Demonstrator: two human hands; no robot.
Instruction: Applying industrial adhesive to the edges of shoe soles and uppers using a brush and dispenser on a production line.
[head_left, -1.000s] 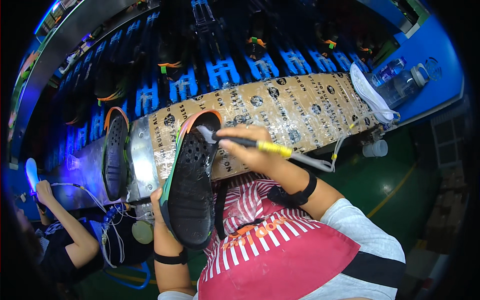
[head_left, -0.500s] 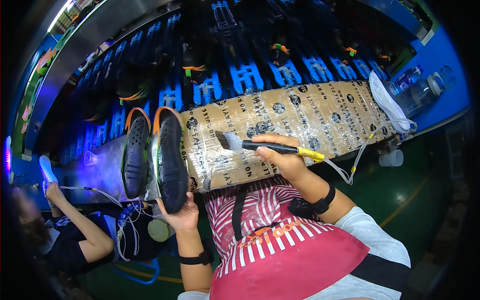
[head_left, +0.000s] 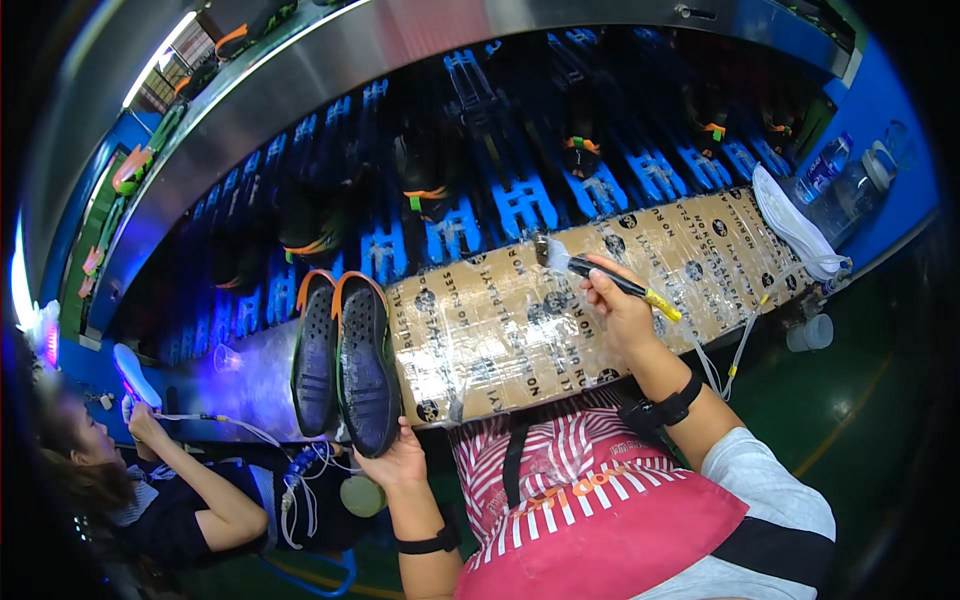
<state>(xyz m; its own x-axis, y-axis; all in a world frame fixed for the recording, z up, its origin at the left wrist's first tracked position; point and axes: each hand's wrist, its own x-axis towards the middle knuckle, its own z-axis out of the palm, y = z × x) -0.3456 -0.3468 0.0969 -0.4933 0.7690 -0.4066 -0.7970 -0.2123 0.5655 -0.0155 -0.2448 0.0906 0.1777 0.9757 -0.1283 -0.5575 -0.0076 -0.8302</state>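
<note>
Left hand (head_left: 396, 460) has the black shoe sole (head_left: 367, 365) by its heel, fingers around it, toe pointing away, matching sole (head_left: 316, 355) just left! Right hand (head_left: 624, 305), fingers clamped on the black-handled brush (head_left: 584, 265), bristles ahead, over the cardboard-covered worktop (head_left: 500, 345)!

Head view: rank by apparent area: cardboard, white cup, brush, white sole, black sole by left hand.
1. Cardboard
2. Black sole by left hand
3. Brush and white sole: too close to rank
4. White cup
</note>
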